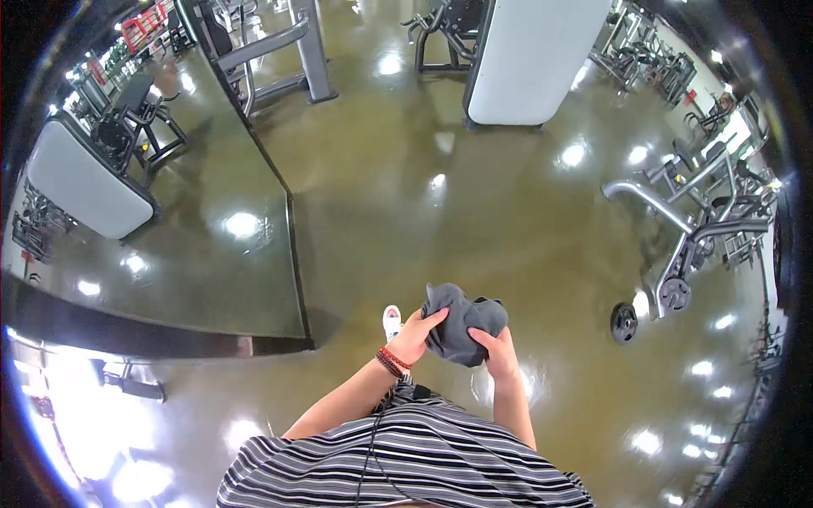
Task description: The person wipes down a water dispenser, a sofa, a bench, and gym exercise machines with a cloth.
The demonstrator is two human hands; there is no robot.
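A crumpled dark grey cloth is bunched up in front of my body, above the floor. My left hand grips its left side, with the thumb lying on top of the fabric. On the right side my right hand pinches it the same way, thumb pressed on the cloth. The fingers of both hands are mostly hidden beneath the cloth. Beaded bracelets circle my left wrist.
A mirror wall stands to the left and reflects gym machines. A machine with a white panel is ahead. To the right are a metal weight machine and a black weight plate. Glossy floor lies between them.
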